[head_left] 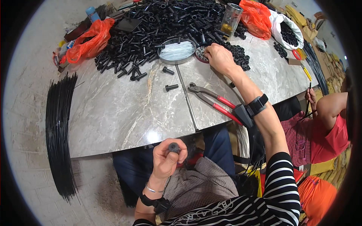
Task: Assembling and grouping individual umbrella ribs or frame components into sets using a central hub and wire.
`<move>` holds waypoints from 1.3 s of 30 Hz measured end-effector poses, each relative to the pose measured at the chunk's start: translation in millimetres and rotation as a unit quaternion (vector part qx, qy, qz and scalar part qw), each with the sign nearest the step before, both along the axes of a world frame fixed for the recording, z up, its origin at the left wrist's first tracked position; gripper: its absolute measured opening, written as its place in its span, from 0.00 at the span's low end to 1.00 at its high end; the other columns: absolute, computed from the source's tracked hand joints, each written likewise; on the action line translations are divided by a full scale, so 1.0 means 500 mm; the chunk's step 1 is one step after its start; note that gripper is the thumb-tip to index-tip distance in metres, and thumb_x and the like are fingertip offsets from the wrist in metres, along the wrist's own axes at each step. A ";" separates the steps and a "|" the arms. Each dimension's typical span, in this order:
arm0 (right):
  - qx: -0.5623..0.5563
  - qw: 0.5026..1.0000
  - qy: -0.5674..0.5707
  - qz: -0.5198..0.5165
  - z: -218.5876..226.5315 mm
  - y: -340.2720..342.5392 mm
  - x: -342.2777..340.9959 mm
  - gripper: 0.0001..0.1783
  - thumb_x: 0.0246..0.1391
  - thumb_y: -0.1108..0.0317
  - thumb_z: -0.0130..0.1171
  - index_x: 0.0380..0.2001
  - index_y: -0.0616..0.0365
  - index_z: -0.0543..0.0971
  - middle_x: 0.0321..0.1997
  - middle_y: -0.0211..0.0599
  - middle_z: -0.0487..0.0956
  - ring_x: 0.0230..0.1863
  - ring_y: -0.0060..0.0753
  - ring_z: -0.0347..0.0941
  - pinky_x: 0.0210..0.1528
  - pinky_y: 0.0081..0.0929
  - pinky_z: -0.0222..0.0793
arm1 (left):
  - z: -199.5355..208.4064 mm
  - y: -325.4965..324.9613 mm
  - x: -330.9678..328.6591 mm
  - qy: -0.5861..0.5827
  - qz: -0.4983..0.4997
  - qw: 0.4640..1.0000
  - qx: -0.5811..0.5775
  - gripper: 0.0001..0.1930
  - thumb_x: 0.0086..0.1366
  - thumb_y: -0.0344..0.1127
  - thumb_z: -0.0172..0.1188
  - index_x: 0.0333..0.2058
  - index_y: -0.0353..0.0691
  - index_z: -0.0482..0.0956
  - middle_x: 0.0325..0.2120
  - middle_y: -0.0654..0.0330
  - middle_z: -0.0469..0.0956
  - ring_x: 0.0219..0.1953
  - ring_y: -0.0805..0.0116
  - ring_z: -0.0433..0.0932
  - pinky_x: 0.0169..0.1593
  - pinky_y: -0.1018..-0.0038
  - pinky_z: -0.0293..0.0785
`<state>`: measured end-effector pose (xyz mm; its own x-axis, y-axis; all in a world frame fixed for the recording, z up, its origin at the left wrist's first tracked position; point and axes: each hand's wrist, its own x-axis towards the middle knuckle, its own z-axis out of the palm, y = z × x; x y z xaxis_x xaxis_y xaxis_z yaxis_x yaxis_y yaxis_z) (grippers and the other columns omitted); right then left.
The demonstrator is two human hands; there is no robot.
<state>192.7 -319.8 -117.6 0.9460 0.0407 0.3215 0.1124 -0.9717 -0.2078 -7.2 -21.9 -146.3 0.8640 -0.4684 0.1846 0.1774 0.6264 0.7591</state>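
Note:
My left hand (pixel 164 161) is closed round a black plastic tubular fitting (pixel 173 147), held over my lap with its round end facing up. Across the table, my right hand (pixel 220 56) reaches into a small red-rimmed dish (pixel 199 59) of tiny metallic pieces. Its fingers are bent together, and the tips are partly hidden. Beside that dish stands a round tin (pixel 161 59) filled with thin pale rods. Small black nut-like rings (pixel 241 56) lie just right of my right hand. Two loose black fittings, one nearer (pixel 172 87) and one farther (pixel 168 70), lie in front of the tin.
Red-handled pincers (pixel 222 103) lie below my right forearm. A big heap of black fittings (pixel 177 19) covers the back, with a clear jar (pixel 230 20) and bags beside it. Long black strands (pixel 58 135) hang at the left edge. Another person (pixel 332 113) sits at right.

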 end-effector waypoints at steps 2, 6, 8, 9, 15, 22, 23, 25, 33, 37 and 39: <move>-0.008 1.000 -0.011 -0.018 -0.007 -0.007 0.002 0.09 0.52 0.67 0.56 0.34 0.58 0.82 0.38 0.48 0.78 0.42 0.51 0.76 0.43 0.42 0.73 | 0.006 -0.004 -0.001 -0.014 0.010 1.000 0.025 0.23 0.62 0.52 0.61 0.38 0.33 0.73 0.19 0.63 0.68 0.20 0.76 0.64 0.23 0.79 0.58; 0.024 0.998 -0.048 -0.011 0.004 -0.007 -0.006 0.09 0.52 0.67 0.56 0.32 0.59 0.81 0.37 0.48 0.78 0.41 0.51 0.76 0.42 0.43 0.72 | 0.002 0.000 -0.004 -0.014 0.016 0.999 0.026 0.23 0.62 0.51 0.61 0.38 0.33 0.73 0.19 0.63 0.68 0.20 0.76 0.64 0.23 0.79 0.58; 0.021 0.999 -0.034 0.020 0.012 0.001 -0.013 0.08 0.51 0.68 0.55 0.30 0.61 0.80 0.36 0.48 0.78 0.40 0.51 0.76 0.41 0.43 0.72 | 0.001 0.003 -0.006 -0.006 0.017 0.999 0.032 0.23 0.62 0.51 0.61 0.37 0.33 0.73 0.19 0.63 0.68 0.21 0.76 0.64 0.24 0.79 0.58; 0.019 0.999 -0.035 0.019 0.011 -0.001 -0.011 0.08 0.51 0.68 0.55 0.30 0.61 0.80 0.36 0.48 0.78 0.40 0.51 0.76 0.41 0.43 0.72 | 0.001 0.002 -0.006 -0.006 0.016 0.999 0.031 0.23 0.62 0.51 0.61 0.37 0.33 0.73 0.19 0.63 0.68 0.21 0.76 0.64 0.24 0.79 0.58; -0.015 1.000 -0.022 0.006 -0.009 -0.012 0.007 0.08 0.51 0.68 0.56 0.28 0.61 0.80 0.36 0.48 0.77 0.40 0.51 0.76 0.41 0.44 0.72 | -0.011 0.003 -0.009 0.005 0.006 1.000 -0.002 0.23 0.61 0.47 0.63 0.41 0.29 0.74 0.22 0.61 0.72 0.23 0.76 0.67 0.27 0.80 0.62; 0.188 0.982 -0.019 -0.008 0.001 -0.034 0.010 0.10 0.51 0.69 0.58 0.33 0.64 0.82 0.32 0.47 0.81 0.37 0.45 0.79 0.41 0.35 0.73 | 0.001 0.006 -0.009 0.003 0.020 0.999 0.033 0.23 0.61 0.51 0.62 0.37 0.33 0.74 0.20 0.63 0.68 0.21 0.76 0.63 0.25 0.78 0.58; 0.280 0.960 -0.008 -0.002 0.004 -0.043 0.011 0.11 0.51 0.69 0.59 0.33 0.64 0.82 0.31 0.46 0.82 0.35 0.40 0.79 0.41 0.32 0.73 | 0.001 0.005 -0.009 0.003 0.017 0.999 0.032 0.23 0.61 0.51 0.62 0.37 0.33 0.74 0.20 0.63 0.68 0.21 0.76 0.63 0.25 0.78 0.58; 0.360 0.933 0.008 -0.013 0.015 -0.039 0.008 0.11 0.53 0.67 0.61 0.35 0.65 0.82 0.29 0.36 0.81 0.31 0.26 0.75 0.35 0.27 0.71 | -0.002 0.006 -0.011 0.000 0.019 0.999 0.033 0.23 0.61 0.51 0.62 0.37 0.33 0.74 0.20 0.63 0.68 0.21 0.76 0.63 0.25 0.78 0.59; 0.730 0.669 0.136 0.030 0.051 -0.085 0.000 0.06 0.62 0.69 0.54 0.38 0.60 0.75 0.34 0.29 0.75 0.29 0.16 0.68 0.27 0.13 0.67 | 0.005 0.001 -0.027 -0.014 0.019 0.999 0.036 0.22 0.62 0.50 0.61 0.38 0.33 0.74 0.21 0.63 0.68 0.22 0.75 0.64 0.25 0.79 0.59; 0.784 0.597 0.159 0.059 0.053 -0.073 -0.007 0.04 0.63 0.70 0.53 0.38 0.58 0.73 0.35 0.30 0.74 0.30 0.17 0.69 0.27 0.14 0.67 | 0.008 0.006 -0.036 -0.011 0.017 0.999 0.040 0.21 0.62 0.50 0.61 0.38 0.33 0.74 0.20 0.63 0.68 0.22 0.76 0.65 0.26 0.79 0.60; 0.793 0.582 0.172 0.053 0.053 -0.069 -0.008 0.04 0.63 0.70 0.53 0.37 0.58 0.73 0.34 0.30 0.74 0.31 0.18 0.70 0.28 0.14 0.69 | 0.009 0.007 -0.040 -0.011 0.017 0.999 0.039 0.21 0.62 0.50 0.61 0.38 0.33 0.74 0.20 0.63 0.68 0.22 0.76 0.65 0.26 0.79 0.60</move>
<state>188.7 -354.5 -91.0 0.9847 0.0145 -0.1736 -0.1591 0.4809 -0.8622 -27.1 -18.2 -141.9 0.8756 -0.4526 0.1689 0.1391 0.5712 0.8089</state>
